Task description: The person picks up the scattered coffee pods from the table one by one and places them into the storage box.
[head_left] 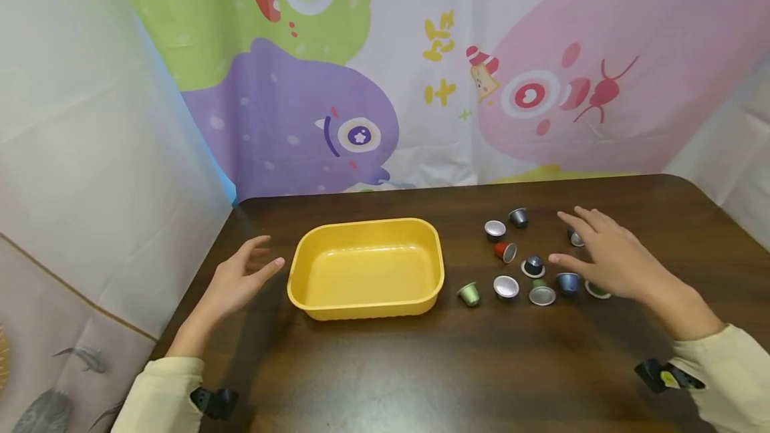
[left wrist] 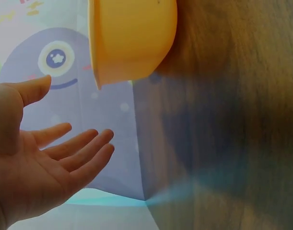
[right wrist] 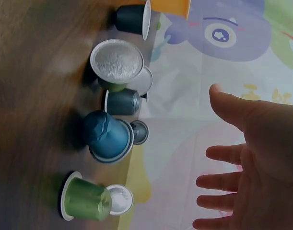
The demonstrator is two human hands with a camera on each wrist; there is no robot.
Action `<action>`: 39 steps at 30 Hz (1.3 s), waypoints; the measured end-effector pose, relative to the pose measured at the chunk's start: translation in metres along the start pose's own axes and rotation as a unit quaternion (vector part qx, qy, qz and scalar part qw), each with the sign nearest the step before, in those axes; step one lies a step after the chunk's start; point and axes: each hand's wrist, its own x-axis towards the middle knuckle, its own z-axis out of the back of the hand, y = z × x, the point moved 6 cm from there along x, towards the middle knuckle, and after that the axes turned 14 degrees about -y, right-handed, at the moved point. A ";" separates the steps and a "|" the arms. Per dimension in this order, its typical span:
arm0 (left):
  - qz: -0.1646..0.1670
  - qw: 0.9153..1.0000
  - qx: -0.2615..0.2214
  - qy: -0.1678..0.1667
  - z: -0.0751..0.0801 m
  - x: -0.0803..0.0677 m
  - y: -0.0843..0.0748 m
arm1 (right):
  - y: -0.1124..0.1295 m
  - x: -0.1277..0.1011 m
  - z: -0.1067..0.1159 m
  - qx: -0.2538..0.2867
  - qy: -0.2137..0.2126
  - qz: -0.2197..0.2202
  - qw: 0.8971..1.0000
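Observation:
A yellow plastic basin (head_left: 367, 309) stands on the dark wooden table with nothing in it. Left of it, my left hand (head_left: 239, 279) hovers with fingers loosely bent, apart from the basin and holding nothing. To the basin's right lie several coffee capsules: a light green one (head_left: 469, 294), a red one (head_left: 505, 252), a blue one (head_left: 567, 283), a dark one (head_left: 533, 265) and silver-lidded ones (head_left: 506, 286). My right hand (head_left: 616, 256) is held above the rightmost capsules, fingers spread and touching none. A green capsule (right wrist: 87, 199) shows fully in the right wrist view; in the head view the hand partly covers it.
The brown table (head_left: 385, 366) reaches back to a cartoon-printed cloth (head_left: 433, 139). A pale cloth wall (head_left: 108, 119) borders the left side, another (head_left: 740, 139) the right. Dark wrist cameras (head_left: 214, 403) sit on both sleeves.

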 end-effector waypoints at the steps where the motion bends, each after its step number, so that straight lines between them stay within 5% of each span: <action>1: 0.002 1.000 -0.001 0.004 -0.001 0.000 0.001 | 0.002 -0.001 0.000 0.001 0.001 0.001 1.000; 7: 0.005 1.000 -0.006 0.003 -0.004 0.001 0.003 | 0.013 -0.004 0.001 0.007 -0.001 0.018 1.000; 25: 0.075 0.986 -0.146 0.039 -0.016 0.007 0.006 | 0.027 0.000 0.000 0.051 0.042 -0.002 0.998; 39: 0.175 0.967 -0.169 0.080 -0.038 0.015 0.009 | 0.052 0.001 -0.010 0.066 0.033 0.016 0.997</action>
